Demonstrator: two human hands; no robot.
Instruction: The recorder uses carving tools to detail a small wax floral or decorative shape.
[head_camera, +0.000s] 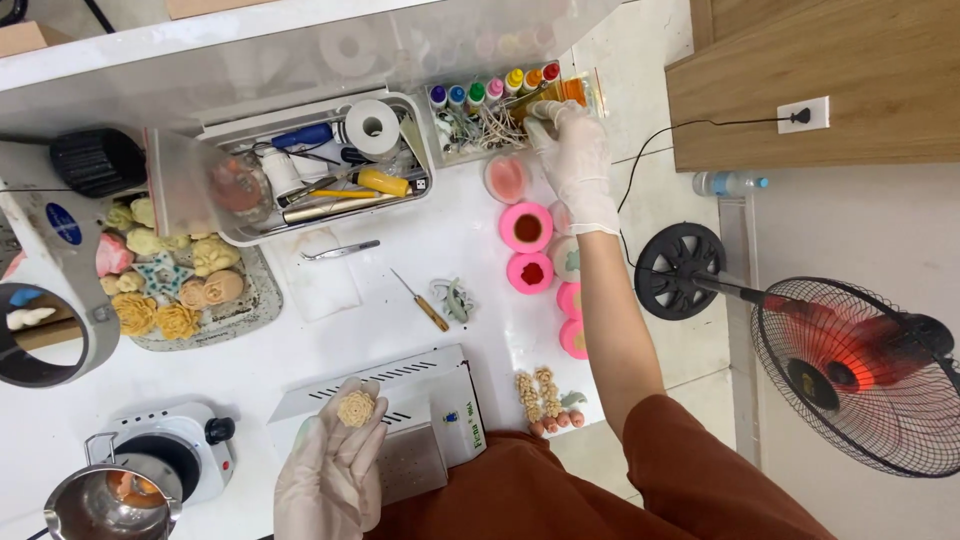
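My gloved left hand (330, 475) holds a small cream flower-shaped piece (356, 409) over a white metal box (400, 395) at the near table edge. My gloved right hand (575, 160) reaches to the far side and grips something at a clear tray of small dye bottles (490, 95) with coloured caps; what the fingers hold is hidden. Pink round moulds (527, 227) stand just left of my right forearm.
A white bin of tools and tape (330, 165) sits at the back. A tray of flower-shaped pieces (170, 280) is on the left. A hotplate (175, 450) and metal pot (110, 500) are near left. Tweezers (340, 250), a small awl (420, 300). A fan (850, 370) stands on the floor to the right.
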